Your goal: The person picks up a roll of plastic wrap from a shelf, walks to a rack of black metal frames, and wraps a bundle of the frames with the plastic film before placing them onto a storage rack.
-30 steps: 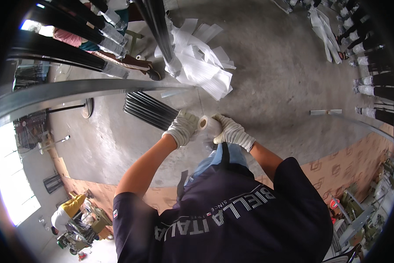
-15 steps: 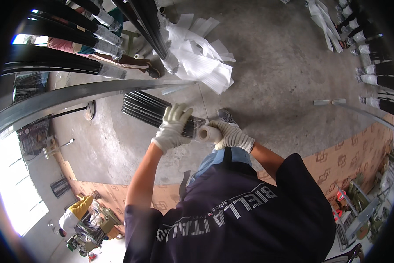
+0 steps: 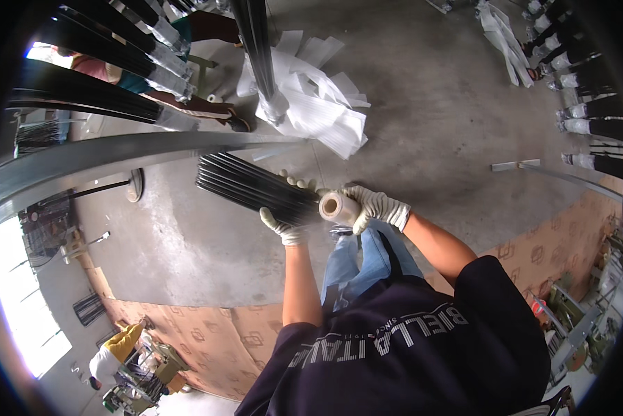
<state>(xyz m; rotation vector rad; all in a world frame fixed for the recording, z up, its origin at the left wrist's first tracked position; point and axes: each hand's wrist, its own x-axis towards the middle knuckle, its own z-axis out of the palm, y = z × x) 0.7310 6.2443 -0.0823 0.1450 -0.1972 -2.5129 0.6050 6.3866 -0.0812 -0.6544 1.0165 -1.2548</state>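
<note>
A bundle of long black rods or tubes (image 3: 249, 184) lies across my left hand (image 3: 288, 233), which wears a pale glove. The thumb shows on the near side and the fingertips on the far side, with the palm hidden beneath. My right hand (image 3: 379, 206), in a striped pale glove, is closed round a roll of clear wrapping film (image 3: 342, 209). The roll's hollow core faces left, close beside the bundle's right end. Clear film seems to cover that end, though blur hides where it joins the roll.
A metal rail (image 3: 152, 143) crosses beyond the bundle. White foam sheets (image 3: 318, 104) lie on the concrete floor, under more wrapped black bundles (image 3: 259, 55). Other bundles stand at right (image 3: 595, 128). One person (image 3: 117, 347) is at lower left; another's leg (image 3: 186, 107) shows at upper left.
My left hand has gone from lying over the top of the bundle to cupping it from beneath. The roll in my right hand has shifted slightly right, and my body has moved right.
</note>
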